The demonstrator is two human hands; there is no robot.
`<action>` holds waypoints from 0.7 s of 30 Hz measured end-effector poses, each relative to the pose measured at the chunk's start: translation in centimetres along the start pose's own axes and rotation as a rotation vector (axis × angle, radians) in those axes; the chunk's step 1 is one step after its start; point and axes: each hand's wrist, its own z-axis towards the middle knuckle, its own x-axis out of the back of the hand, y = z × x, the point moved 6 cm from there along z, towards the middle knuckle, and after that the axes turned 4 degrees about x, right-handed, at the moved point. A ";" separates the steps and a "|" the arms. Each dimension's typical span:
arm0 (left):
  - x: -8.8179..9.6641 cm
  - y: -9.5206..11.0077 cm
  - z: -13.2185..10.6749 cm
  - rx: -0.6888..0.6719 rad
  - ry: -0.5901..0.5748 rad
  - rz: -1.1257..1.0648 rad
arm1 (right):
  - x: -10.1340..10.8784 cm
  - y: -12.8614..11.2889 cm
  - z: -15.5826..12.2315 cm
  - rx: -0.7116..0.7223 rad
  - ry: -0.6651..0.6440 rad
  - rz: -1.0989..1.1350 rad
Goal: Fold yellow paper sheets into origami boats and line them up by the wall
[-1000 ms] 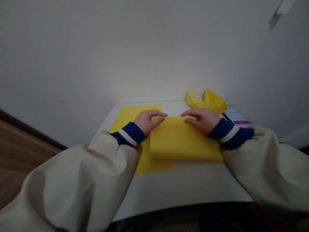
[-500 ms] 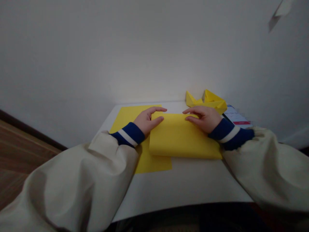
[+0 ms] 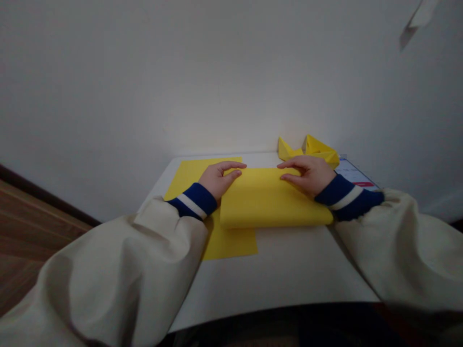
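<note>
A sheet of yellow paper (image 3: 271, 200) is doubled over on the table, with a rounded, uncreased bend along its near side. At its far left corner is my left hand (image 3: 220, 178), thumb on the near side and index finger along the far edge. My right hand (image 3: 307, 174) holds the far right corner in the same way, its other fingers curled. Under and to the left of the bent sheet lies another flat yellow sheet (image 3: 231, 246). Just beyond my right hand stands a folded yellow paper boat (image 3: 318, 148), partly hidden by that hand.
The small white table (image 3: 282, 274) stands against a pale wall (image 3: 224, 77). A phone or tablet with a lit screen (image 3: 350, 169) lies at the right, partly behind my right cuff. Brown wood (image 3: 29, 231) shows at the far left.
The near bend of the paper has moved away from me and become more even across. My right hand has shifted slightly right, my left hand slightly left.
</note>
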 end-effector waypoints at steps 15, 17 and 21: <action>0.7 -1.8 0.6 0.122 0.016 0.089 | -0.3 3.8 -0.6 -0.226 -0.104 -0.076; 0.8 -1.9 0.7 0.119 0.009 0.112 | -0.3 4.1 -0.7 -0.263 -0.099 -0.070; 0.9 -2.2 0.9 0.103 0.002 0.115 | -0.4 4.5 -0.8 -0.286 -0.078 -0.072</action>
